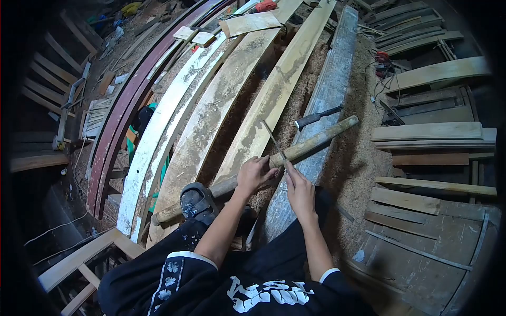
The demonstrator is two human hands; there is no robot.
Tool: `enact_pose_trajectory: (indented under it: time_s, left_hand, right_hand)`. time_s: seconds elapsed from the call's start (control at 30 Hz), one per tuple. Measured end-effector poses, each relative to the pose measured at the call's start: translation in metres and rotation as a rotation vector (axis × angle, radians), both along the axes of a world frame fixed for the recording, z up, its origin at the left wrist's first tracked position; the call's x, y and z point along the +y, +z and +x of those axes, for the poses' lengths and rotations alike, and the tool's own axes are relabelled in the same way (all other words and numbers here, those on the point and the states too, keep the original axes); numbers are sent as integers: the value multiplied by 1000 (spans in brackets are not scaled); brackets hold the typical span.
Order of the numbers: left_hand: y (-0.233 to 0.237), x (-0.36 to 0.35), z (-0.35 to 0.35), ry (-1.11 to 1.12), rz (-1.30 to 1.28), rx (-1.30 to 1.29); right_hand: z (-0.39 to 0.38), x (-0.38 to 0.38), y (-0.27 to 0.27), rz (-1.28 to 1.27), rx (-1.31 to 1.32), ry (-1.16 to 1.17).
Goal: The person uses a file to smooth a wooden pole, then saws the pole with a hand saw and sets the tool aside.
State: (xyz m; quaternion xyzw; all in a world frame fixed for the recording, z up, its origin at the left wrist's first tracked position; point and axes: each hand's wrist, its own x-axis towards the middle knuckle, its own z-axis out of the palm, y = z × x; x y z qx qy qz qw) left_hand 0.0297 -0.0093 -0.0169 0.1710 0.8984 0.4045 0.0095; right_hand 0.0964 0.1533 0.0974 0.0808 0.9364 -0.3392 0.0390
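Observation:
A long round wooden pole [316, 141] lies slantwise across several planks, knobbly and pale at its upper right end. My left hand [254, 176] is closed over the pole near its middle. In my right hand [300, 192] is a long, thin, narrow-bladed tool [274, 139], whose grip is hidden by the fingers. Its blade crosses the pole just right of my left hand and points up and left. A dark sandal [197, 203] on my foot rests against the pole's lower left part. Beyond the pole, a dark-handled blade tool [318, 117] lies on a grey weathered plank [329, 79].
Long curved planks, including a white one [174, 110] and a dark red one [113, 126], fan out leftward. Sawdust [363, 100] covers the floor. Stacked boards [429, 131] line the right side. A wooden frame [87, 263] stands lower left; a red power tool [263, 6] lies far back.

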Motion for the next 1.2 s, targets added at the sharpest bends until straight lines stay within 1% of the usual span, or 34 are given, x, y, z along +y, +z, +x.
enact_pose_trajectory:
  time_s: [0.13, 0.2, 0.3, 0.37, 0.4, 0.43, 0.47, 0.5, 0.57, 0.6, 0.7, 0.73, 0.83, 0.87, 0.93, 1.0, 1.03, 1.1, 1.13, 1.2]
  left_hand:
    - [0, 0, 0, -7, 21, 53]
    - [-1, -1, -1, -4, -5, 49]
    - [-2, -1, 1, -3, -35, 37]
    - [2, 1, -2, 2, -34, 34]
    - [5, 0, -1, 5, -48, -10]
    - [7, 0, 2, -1, -64, -51]
    - [11, 0, 1, 12, -70, -49]
    - [10, 0, -2, 12, -62, -31]
    - [0, -1, -1, -4, -25, -18]
    - [0, -1, -1, -4, -24, -10]
    - [2, -1, -1, -8, -44, 21]
    - [4, -1, 0, -13, -42, 17]
    - [8, -1, 0, -14, -54, -12]
    - [9, -1, 0, -11, -25, -8]
    - [8, 3, -1, -2, 7, 2]
    - [6, 7, 4, 68, 20, -51]
    - [4, 11, 10, 119, 43, 13]
    - [-1, 14, 10, 125, 50, 74]
    - [6, 12, 10, 116, 50, 70]
    - [17, 8, 6, 68, 13, -93]
  right_hand:
    - [-4, -1, 3, 15, -30, -38]
    - [-5, 9, -4, -122, 14, -50]
    - [-8, 16, -9, -123, -19, -51]
    - [-21, 9, 37, -94, -18, -49]
    - [-28, 5, 65, -18, -55, -3]
    - [-28, 4, 80, 56, -89, 35]
    - [-30, 6, 84, 61, -101, 20]
    - [-31, 9, 83, 68, -83, 19]
    - [-16, 17, 62, -34, 90, 12]
    - [-6, 24, 44, -124, 114, -3]
    - [23, 26, 26, -146, 107, -43]
    - [30, 25, 27, -120, 20, -80]
    - [49, 29, 20, -92, 12, -73]
    - [54, 27, 17, -95, 12, -71]
    - [59, 25, 13, -63, 94, -37]
    - [54, 23, 11, -69, 110, -30]
    - [52, 20, 12, -71, 121, -35]
    - [41, 17, 5, -104, 110, -53]
    - [40, 18, -7, -156, 139, -76]
    - [44, 19, -18, -269, 165, -99]
